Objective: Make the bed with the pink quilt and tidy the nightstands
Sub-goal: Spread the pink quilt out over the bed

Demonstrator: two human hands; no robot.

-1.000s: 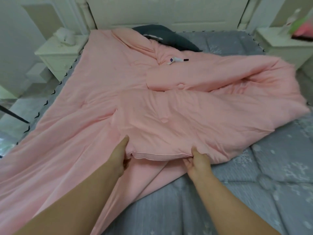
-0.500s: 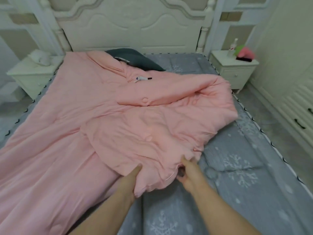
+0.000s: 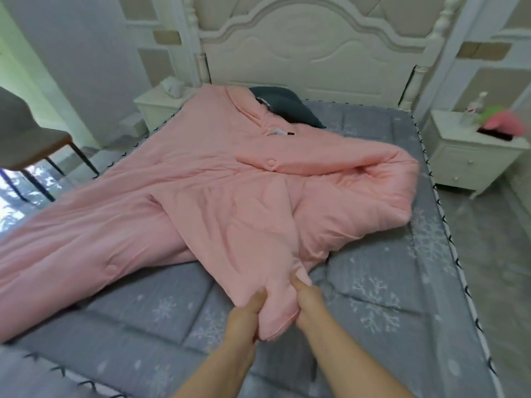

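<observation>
Head view, single camera: you look from the foot of the bed [image 3: 373, 297] forward and down along the mattress toward the headboard [image 3: 310, 53]. Near field: your two forearms, close below the lens. Wide angle takes in both nightstands, left [image 3: 161, 106] and right [image 3: 471, 156].

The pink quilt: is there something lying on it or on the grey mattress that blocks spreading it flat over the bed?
Both the left hand and right hand grip the pink quilt directly. A small white object lies on it near the dark pillow. The bare grey mattress shows nothing in the way.
</observation>
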